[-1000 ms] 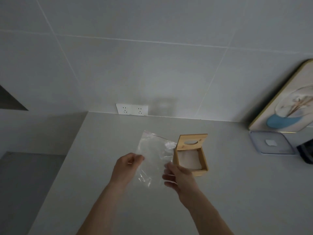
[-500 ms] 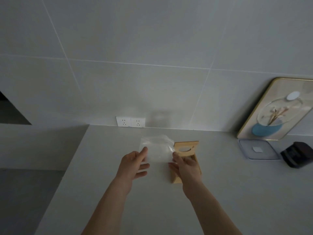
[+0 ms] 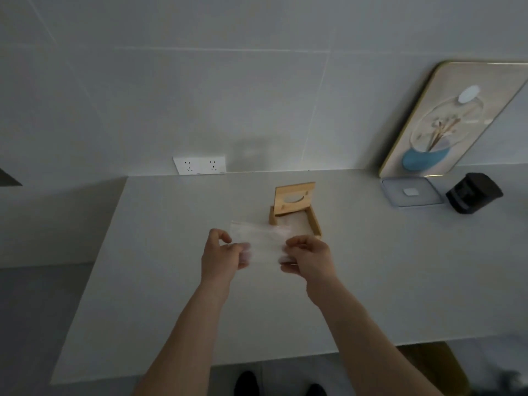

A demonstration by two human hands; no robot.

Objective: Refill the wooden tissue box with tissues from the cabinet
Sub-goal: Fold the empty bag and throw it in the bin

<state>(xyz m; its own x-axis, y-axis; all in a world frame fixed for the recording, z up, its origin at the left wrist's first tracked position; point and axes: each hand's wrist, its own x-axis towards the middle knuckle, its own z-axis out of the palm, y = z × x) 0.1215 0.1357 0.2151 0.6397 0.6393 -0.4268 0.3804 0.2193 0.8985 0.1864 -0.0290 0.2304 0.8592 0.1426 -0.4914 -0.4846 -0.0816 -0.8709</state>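
Note:
The wooden tissue box stands on the white counter with its lid tipped up at the back; white tissue shows inside. In front of the box, a clear plastic wrapper is stretched flat between both hands. My left hand pinches its left end and my right hand pinches its right end. The wrapper looks empty, and it overlaps the box's near left corner from this angle.
A double wall socket sits on the tiled wall behind. At the right stand a leaning framed picture, a clear square lid or tray and a black object. The counter's front edge runs near my feet.
The wrapper went from hanging loosely to being pulled flat between my hands. My hands dropped nearer to me, uncovering the box. The view tilted down, showing the counter's front edge.

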